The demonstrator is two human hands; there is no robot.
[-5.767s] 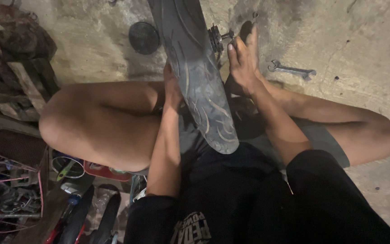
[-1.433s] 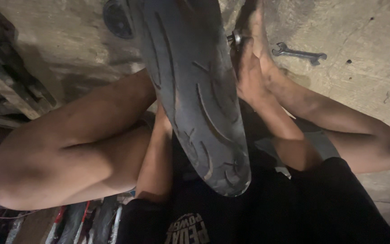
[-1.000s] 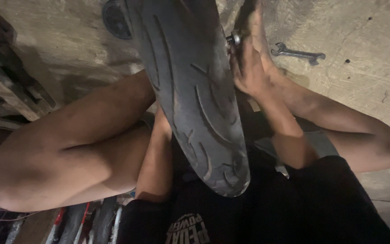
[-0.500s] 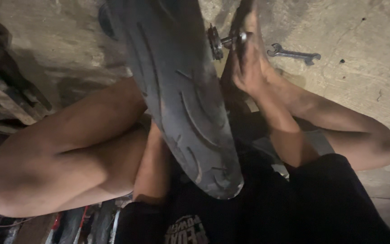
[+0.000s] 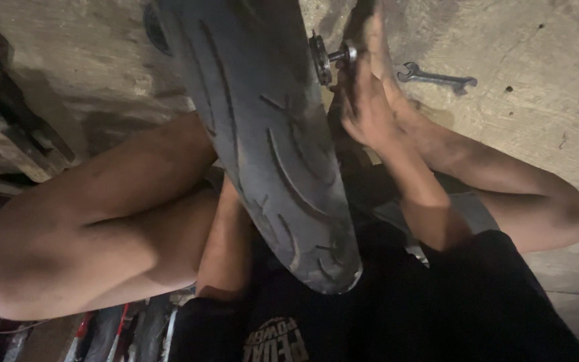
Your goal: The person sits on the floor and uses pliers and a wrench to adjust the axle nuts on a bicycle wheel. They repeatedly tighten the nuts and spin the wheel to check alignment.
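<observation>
A dark grey motorcycle tyre point(image 5: 269, 147) stands upright between my bent bare legs, tread facing me. A metal axle bolt point(image 5: 338, 56) with a round washer sticks out of the wheel's right side. My right hand point(image 5: 364, 100) is on that side of the wheel, its fingers closed around the bolt's end and its thumb just below it. My left forearm point(image 5: 226, 245) runs up behind the tyre's left side. The tyre hides my left hand.
A steel spanner point(image 5: 437, 76) lies on the concrete floor point(image 5: 537, 100) right of my hand. A dark round disc point(image 5: 156, 32) lies behind the tyre. Wooden planks point(image 5: 8, 144) and scrap sit at left, and several hand tools point(image 5: 125, 332) at bottom left.
The view has drawn closer to the wheel and the tyre has shifted slightly left. My right hand stays at the axle bolt, sliding a little higher along it.
</observation>
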